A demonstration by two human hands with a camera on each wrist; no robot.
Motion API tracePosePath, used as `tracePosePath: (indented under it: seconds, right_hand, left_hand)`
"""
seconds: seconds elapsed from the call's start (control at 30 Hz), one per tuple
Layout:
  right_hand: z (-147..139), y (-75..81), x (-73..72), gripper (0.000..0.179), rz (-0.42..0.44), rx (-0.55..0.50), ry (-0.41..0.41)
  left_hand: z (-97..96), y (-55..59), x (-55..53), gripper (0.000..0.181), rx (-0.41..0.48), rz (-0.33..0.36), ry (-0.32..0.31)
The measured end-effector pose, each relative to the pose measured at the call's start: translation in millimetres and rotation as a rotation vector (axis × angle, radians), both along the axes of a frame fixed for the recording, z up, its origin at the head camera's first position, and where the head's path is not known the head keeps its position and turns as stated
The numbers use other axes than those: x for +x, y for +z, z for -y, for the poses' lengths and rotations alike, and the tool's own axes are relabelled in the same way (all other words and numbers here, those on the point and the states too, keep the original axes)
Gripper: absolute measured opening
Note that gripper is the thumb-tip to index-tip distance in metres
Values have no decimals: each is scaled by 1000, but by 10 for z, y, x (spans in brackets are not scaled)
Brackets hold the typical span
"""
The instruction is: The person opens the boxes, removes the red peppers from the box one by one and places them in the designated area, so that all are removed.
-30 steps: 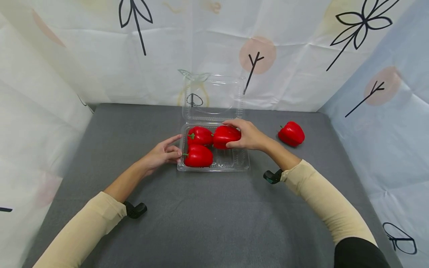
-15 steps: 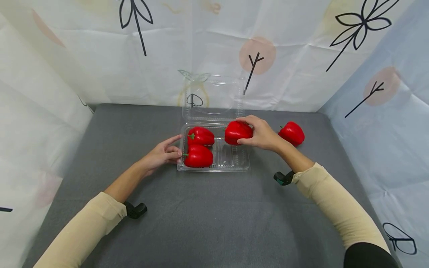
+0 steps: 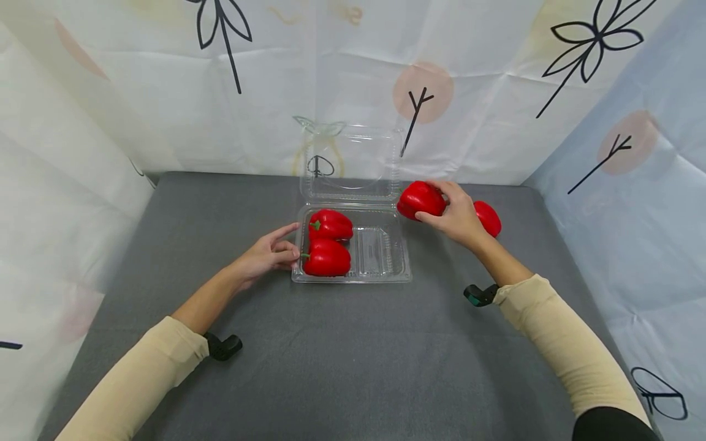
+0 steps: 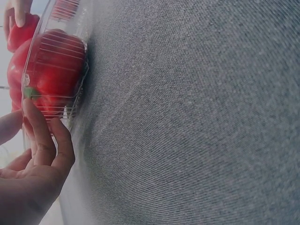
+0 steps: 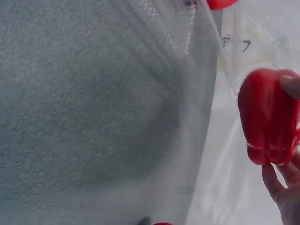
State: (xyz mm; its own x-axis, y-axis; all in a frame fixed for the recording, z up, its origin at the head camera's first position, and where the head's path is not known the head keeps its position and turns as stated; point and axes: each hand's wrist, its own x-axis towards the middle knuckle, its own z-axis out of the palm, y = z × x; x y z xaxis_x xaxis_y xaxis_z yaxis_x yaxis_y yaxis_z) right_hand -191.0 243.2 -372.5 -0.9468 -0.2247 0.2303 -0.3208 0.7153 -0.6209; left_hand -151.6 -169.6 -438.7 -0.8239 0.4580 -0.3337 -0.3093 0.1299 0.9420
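A clear plastic clamshell container [image 3: 380, 278] stands on the table, its lid [image 3: 353, 165] raised at the back. Two red bell peppers lie in its left half, the rear pepper [image 3: 331, 225] and the front pepper [image 3: 326, 257]. My left hand [image 3: 270, 254] pinches the container's left rim, thumb on one side and curled fingers against the ribbed wall in the left wrist view. With my right hand [image 3: 458, 214] I grip another red bell pepper [image 3: 420, 199] in the air, right of the container. Its rounded underside shows in the right wrist view.
Behind my right hand, one more red bell pepper [image 3: 489, 219] rests on the grey tabletop [image 3: 353, 355], partly hidden. White patterned sheets [image 3: 474, 141] hang behind and at both sides of the table.
My right hand has lifted its bell pepper out of the container and carried it right, away from the other two. My left hand has stayed at the left rim.
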Motion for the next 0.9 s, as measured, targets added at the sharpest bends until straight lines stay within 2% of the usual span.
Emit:
tracePosePath:
  seconds: [0.1,0.3,0.9]
  right_hand:
    - [-60,-48,-3,69,-23,-24,-40]
    - [-166,-144,5,69,-39,-42,-65]
    - [-332,-552,99,66,5,-56,-124]
  left_hand:
    - [-2,1,3,74,0,-1,0]
    - [3,-5,7,75,-2,-10,-10]
    - [-13,11,13,73,-13,2,7]
